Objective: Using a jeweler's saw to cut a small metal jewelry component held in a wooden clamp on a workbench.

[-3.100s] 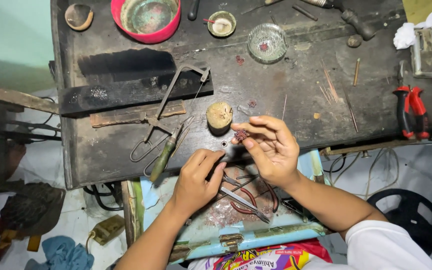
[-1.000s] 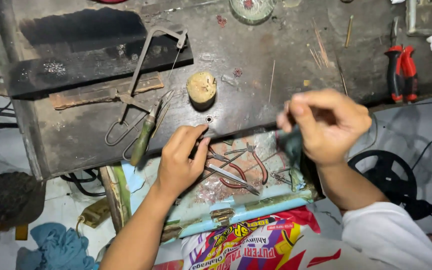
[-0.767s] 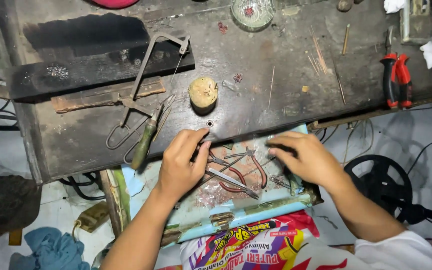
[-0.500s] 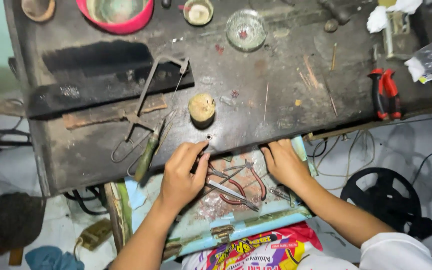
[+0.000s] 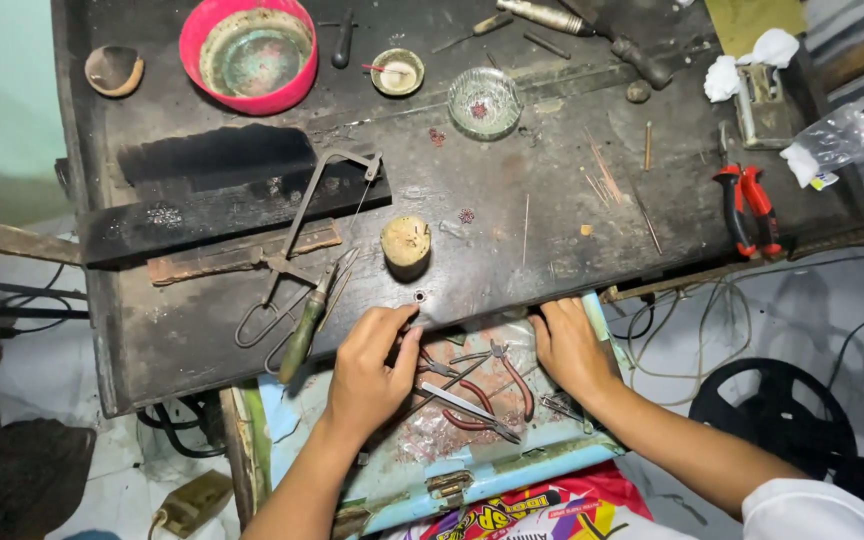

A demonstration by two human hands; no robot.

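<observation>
Hands low at the front edge of a dark, scarred bench [image 5: 202, 340], both at 6 o'clock in the head view. Left hand [image 5: 370, 372] curled, fingertips pinched at the bench lip just beside a small metal ring [image 5: 419, 296] that lies on the wood; whether the fingers grip anything I cannot tell. Right hand [image 5: 569, 345] lies palm down, fingers tucked under the bench edge into a pale blue tray [image 5: 472, 470] below; what it touches is hidden, so I cannot tell whether it is open or closed on something.

Tray holds red-handled pliers [image 5: 497, 385], a second pair crossed with them, and a litter of fine reddish scraps.

On the bench: round wooden block [image 5: 407, 242] at 12 o'clock from the ring, near it. Jeweller's saw frame [image 5: 327, 190] and a green-handled tool [image 5: 302, 335] at 9 o'clock of the block. Pink bowl [image 5: 249, 52] far at 11 o'clock; small glass dish [image 5: 485, 100] at 1 o'clock; red-handled cutters [image 5: 744, 205] well apart at 3 o'clock.

Judgement: small ring piece is laid out and within reach, saw and pliers all lying idle; no tool in either hand, so shaping work on the ring reads as not yet under way
</observation>
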